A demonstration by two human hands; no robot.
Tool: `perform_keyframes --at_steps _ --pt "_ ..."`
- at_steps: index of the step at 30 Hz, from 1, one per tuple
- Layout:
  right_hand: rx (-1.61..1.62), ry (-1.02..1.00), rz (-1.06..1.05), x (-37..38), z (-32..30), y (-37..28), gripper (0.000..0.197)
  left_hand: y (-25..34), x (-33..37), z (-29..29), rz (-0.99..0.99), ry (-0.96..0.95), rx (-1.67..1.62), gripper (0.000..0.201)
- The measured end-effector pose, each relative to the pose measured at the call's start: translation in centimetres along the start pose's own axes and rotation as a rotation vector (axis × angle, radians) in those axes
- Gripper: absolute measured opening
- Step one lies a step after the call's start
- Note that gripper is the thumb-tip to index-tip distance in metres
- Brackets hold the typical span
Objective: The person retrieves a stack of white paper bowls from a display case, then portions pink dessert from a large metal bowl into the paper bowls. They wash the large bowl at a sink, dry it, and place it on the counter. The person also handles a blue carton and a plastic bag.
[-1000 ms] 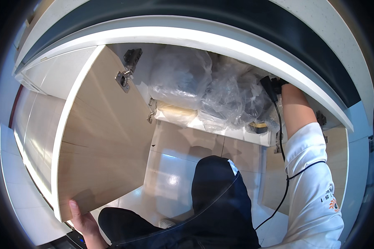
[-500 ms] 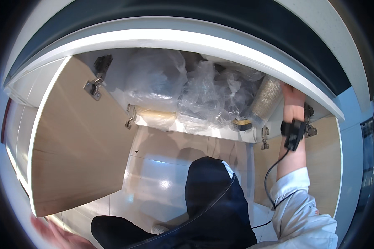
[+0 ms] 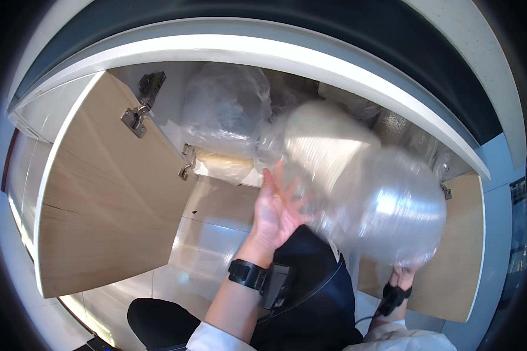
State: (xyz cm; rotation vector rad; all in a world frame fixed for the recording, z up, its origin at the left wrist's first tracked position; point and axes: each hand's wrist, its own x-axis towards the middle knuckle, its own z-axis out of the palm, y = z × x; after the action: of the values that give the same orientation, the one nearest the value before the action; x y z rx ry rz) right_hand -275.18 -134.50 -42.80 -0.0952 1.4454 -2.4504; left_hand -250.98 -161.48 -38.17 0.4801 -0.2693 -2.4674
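A bulky clear plastic bag holds a cream-coloured ribbed stack (image 3: 328, 149) and a clear, shiny rounded stack (image 3: 392, 205); they look like disposable bowls or lids, blurred by motion. My right hand (image 3: 405, 274) grips the near end of this bagged stack from below, most of its fingers hidden behind the plastic. On the stack's left side my left hand (image 3: 275, 213) is open, thumb up and fingers spread against or just beside the loose film. The bag sits across the front of an open low cabinet, partly out of it.
Another filled clear bag (image 3: 225, 114) and a yellowish wrapped pack (image 3: 225, 164) lie in the cabinet's left part. A wooden door (image 3: 105, 199) stands open at left, another (image 3: 451, 245) at right. The white countertop edge (image 3: 246, 44) runs above. My dark-trousered knee (image 3: 310, 263) is below.
My right hand has come out from deep in the cabinet's right side, bringing the bagged stack toward me. My left hand has moved from the lower left corner up to the bag.
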Motion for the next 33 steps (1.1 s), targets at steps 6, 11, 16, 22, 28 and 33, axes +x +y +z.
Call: perform_keyframes --at_steps 6,11,16,22,28,33 --pt "-0.124 -0.212 -0.109 -3.8 -1.5 -2.5 0.033 -2.1 -1.5 -2.4 0.001 0.172 -0.061 0.063" --pt "-0.272 -0.891 -0.354 -5.7 4.5 -5.2 0.029 -0.4 -5.1 -3.9 0.066 0.278 0.140 0.062" --pt "-0.295 -1.678 -0.429 -6.5 12.5 -7.8 0.025 1.6 -12.1 -2.2 0.418 0.414 0.676 0.066" --pt "-0.254 -2.159 -0.199 -10.1 20.9 -9.3 0.009 3.9 -18.8 -0.1 0.436 0.276 1.455 0.066" --pt "-0.289 -2.163 -0.340 -13.6 23.3 -8.8 0.013 3.2 -24.0 -0.4 0.409 0.457 1.465 0.060" --pt "-0.474 -1.994 -0.483 -15.1 25.8 -12.1 0.013 5.8 -27.4 2.9 0.395 0.626 1.447 0.055"
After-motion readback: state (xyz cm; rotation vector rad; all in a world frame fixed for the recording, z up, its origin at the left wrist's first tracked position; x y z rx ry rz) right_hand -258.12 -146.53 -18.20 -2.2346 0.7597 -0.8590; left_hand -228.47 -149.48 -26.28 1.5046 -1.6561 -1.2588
